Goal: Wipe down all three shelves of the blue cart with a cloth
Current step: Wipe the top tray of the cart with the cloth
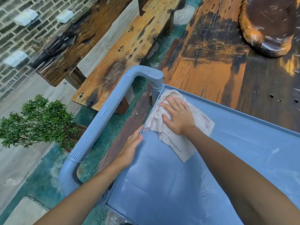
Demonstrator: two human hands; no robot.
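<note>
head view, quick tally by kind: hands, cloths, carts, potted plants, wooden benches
hands: 2, left and right
cloths: 1
carts: 1
potted plants: 1
wooden benches: 2, near and far
total: 7

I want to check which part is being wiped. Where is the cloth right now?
The cloth lies on the cart's top shelf in its far corner by the handle, pressed flat under the right hand.
</note>
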